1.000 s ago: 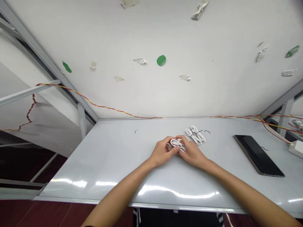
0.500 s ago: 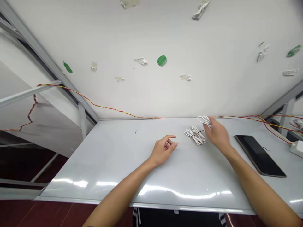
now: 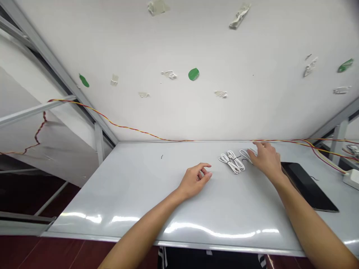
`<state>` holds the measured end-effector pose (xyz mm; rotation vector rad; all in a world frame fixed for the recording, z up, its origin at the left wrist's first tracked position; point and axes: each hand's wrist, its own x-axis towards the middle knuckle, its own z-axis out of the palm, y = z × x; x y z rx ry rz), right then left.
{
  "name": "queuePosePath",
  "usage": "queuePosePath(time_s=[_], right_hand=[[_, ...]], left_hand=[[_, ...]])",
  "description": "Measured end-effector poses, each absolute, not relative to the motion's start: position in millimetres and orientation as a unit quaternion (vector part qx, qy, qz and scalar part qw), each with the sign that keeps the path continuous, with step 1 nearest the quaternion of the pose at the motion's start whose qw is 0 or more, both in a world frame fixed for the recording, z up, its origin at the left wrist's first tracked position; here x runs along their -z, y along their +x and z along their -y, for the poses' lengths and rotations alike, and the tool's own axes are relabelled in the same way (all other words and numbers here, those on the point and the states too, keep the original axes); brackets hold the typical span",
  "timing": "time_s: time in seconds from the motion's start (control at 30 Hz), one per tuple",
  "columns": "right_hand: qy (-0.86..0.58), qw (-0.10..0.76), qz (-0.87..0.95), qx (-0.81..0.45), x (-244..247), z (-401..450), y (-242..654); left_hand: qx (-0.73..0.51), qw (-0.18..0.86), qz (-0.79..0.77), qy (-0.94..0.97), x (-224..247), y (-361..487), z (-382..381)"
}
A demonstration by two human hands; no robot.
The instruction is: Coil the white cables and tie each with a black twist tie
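Two white cables (image 3: pixel 232 162), each coiled and tied in the middle with a dark twist tie, lie side by side on the grey tabletop (image 3: pixel 146 186). Just right of them is another white cable coil (image 3: pixel 244 153), flat on the table and partly covered by my right hand (image 3: pixel 266 158). The thumb and fingers of that hand are apart over the coil, not closed around it. My left hand (image 3: pixel 195 180) rests to the left of the cables, empty, with fingers loosely curved and the thumb apart.
A black tablet-like device (image 3: pixel 311 188) lies right of my right forearm. Red and yellow twisted wires (image 3: pixel 297 141) run along the back edge to a white box (image 3: pixel 352 178). Behind stands a white wall (image 3: pixel 179 116) with tape scraps; a metal frame (image 3: pixel 99 142) borders the left.
My right hand has lowered the cable coil from above the table to beside the other two, shifted slightly right, and opened its fingers. My left hand stays nearly still.
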<state>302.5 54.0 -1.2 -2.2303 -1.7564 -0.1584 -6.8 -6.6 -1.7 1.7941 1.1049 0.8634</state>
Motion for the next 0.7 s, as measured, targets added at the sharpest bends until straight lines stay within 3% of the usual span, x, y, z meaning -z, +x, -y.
queuePosePath(time_s=[0.07,0.23,0.4,0.5,0.6,0.7], right_hand=[[-0.764,0.186,0.616,0.047,-5.5,-49.6,292.6],[-0.737,0.099,0.662,-0.099,-6.1,-40.6,267.9],[-0.712,0.111,0.684,-0.115,0.8,-39.5,254.7],[-0.716,0.167,0.675,-0.057,-1.5,-38.1,249.9],[-0.686,0.28,0.671,0.009,-2.9,-30.2,237.6],[-0.597,0.357,0.718,-0.025,2.8,-15.3,215.9]], left_hand=[[-0.344,0.416,-0.443,0.716,1.2,-7.0,6.7],[-0.334,0.415,-0.441,0.722,1.3,-7.2,6.2],[-0.335,0.411,-0.44,0.725,4.1,-5.8,5.9],[-0.351,0.408,-0.443,0.716,4.4,-5.6,5.8],[-0.372,0.406,-0.455,0.7,2.6,-6.1,4.8],[-0.376,0.431,-0.458,0.681,1.1,-5.4,3.9]])
